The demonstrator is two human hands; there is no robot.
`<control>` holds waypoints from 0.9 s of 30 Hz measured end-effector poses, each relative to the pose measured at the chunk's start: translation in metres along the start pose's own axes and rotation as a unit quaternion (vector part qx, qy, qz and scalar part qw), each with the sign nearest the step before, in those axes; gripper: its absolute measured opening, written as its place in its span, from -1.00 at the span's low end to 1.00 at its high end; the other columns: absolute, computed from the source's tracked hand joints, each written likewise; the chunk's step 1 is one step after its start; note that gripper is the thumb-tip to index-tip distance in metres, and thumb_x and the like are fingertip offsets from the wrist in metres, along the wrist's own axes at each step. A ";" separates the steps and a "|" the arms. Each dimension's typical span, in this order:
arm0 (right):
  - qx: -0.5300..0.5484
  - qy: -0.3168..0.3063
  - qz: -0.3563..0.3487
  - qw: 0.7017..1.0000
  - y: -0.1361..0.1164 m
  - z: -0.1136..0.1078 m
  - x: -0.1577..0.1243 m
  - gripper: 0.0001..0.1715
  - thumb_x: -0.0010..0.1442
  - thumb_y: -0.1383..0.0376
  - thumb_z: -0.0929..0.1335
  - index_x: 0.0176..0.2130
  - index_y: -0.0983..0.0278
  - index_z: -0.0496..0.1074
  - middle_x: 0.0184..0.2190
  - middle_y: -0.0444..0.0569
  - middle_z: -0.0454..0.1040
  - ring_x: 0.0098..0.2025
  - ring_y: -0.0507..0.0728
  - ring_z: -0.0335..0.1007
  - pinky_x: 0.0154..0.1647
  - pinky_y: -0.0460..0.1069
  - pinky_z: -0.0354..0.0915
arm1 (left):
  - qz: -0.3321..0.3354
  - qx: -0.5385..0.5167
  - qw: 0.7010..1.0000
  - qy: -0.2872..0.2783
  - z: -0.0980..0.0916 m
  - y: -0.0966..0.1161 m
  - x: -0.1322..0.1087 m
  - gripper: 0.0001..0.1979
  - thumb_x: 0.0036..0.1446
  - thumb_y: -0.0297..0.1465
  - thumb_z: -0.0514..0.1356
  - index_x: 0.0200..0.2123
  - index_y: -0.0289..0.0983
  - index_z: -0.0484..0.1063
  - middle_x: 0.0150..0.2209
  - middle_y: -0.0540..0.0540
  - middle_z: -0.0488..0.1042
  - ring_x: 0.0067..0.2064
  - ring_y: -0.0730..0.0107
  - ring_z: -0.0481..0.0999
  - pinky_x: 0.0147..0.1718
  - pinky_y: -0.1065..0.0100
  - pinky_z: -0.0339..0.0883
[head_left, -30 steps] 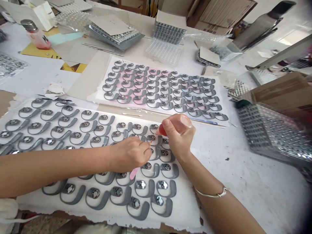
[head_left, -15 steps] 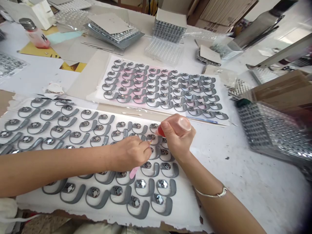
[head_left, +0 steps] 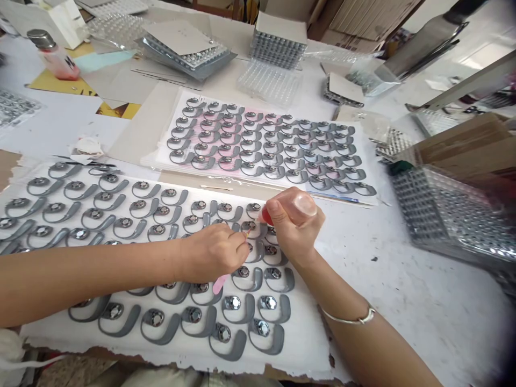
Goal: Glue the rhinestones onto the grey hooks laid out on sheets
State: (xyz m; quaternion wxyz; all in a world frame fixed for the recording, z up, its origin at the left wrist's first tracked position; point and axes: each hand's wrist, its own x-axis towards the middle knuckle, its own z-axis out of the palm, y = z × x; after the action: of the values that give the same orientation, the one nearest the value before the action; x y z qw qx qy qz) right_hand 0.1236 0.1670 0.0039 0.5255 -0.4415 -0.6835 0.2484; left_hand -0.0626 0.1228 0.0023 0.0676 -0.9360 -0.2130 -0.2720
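Observation:
My right hand (head_left: 300, 231) is wrapped around a small translucent squeeze bottle (head_left: 303, 207) with a red cap. The bottle is tipped down to the left, its nozzle close above one grey curved band (head_left: 253, 232) that carries a round faceted stone. My left hand (head_left: 215, 250) pinches a slim stick with a pink handle (head_left: 220, 283); its thin yellowish tip reaches the same band, though contact is hard to make out. Many similar stone-topped bands lie in rows on a white sheet (head_left: 298, 349) under both hands. My left forearm hides part of these rows.
Behind lies a second sheet (head_left: 169, 161) of similar bands, with a cotton swab (head_left: 216, 188) before it. A bottle of pink liquid (head_left: 56, 59) stands far left. Stacked trays of stones (head_left: 278, 45) are at the back; clear packs (head_left: 455, 215) and a cardboard box (head_left: 463, 142) sit right.
The whole view has shifted very slightly to the left. Both hands keep nearly the same place and the same hold over the band.

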 end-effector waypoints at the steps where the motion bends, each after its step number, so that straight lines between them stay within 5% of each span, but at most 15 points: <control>1: -0.002 0.001 -0.004 1.000 0.000 0.000 0.000 -0.67 0.20 0.20 0.40 -0.54 0.24 0.35 -0.57 -0.12 0.37 -0.53 0.03 0.34 -0.49 0.01 0.33 | 0.000 0.001 1.000 -0.001 0.000 0.000 0.000 -0.79 0.15 -0.67 0.05 -0.43 -0.41 0.42 -0.48 -0.20 0.50 -0.50 0.32 0.48 -0.52 0.36 0.45; 15: -0.032 -0.001 -0.056 0.998 -0.001 -0.003 0.000 -0.69 0.19 0.27 0.40 -0.55 0.25 0.36 -0.56 -0.10 0.38 -0.50 0.04 0.32 -0.46 0.02 0.31 | 0.002 -0.032 0.996 -0.080 -0.001 -0.003 -0.004 -0.90 0.17 -0.57 0.11 -0.40 -0.39 0.39 -0.37 -0.25 0.50 -0.39 0.30 0.49 -0.41 0.33 0.45; 27: -0.057 -0.007 -0.073 0.996 -0.004 -0.005 0.000 -0.68 0.20 0.23 0.40 -0.55 0.22 0.35 -0.58 -0.09 0.40 -0.49 0.08 0.33 -0.44 0.07 0.32 | -0.040 -0.093 0.991 -0.084 -0.002 -0.005 -0.003 -0.85 0.17 -0.60 0.04 -0.37 -0.36 0.39 -0.35 -0.25 0.52 -0.32 0.27 0.55 -0.32 0.28 0.52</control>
State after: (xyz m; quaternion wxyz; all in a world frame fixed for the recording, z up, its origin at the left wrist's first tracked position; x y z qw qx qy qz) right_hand 0.1273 0.1644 0.0083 0.5114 -0.4179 -0.7306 0.1731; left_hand -0.0685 0.1255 0.0024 -0.0484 -0.9485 -0.2289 -0.2136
